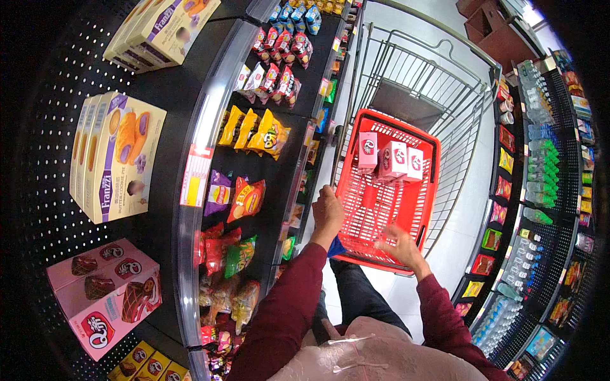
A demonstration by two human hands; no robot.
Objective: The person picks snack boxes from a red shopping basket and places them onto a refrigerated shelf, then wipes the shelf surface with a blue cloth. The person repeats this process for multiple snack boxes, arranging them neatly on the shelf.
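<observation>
A red plastic shopping basket (369, 193) stands in a metal shopping cart (457, 181) before me. Near its far end, three pink boxes (394, 159) with a red heart-shaped mark are grouped together. My left hand (329, 212) is at the basket's left rim with curled fingers; whether it grips the rim or the cart's edge is hidden. A small blue piece (336, 246) shows below that wrist. Over the near right part of the basket hangs my right hand (400, 245), slightly blurred, fingers apart and holding nothing.
A black shelf on the left carries cream cookie pie boxes (126, 162), a large pink box (107, 295), yellow boxes (152, 366) and, lower, bagged snacks (269, 133). Bottles (542, 174) and packets (503, 188) line the right shelves. Brown furniture (500, 35) stands beyond the cart.
</observation>
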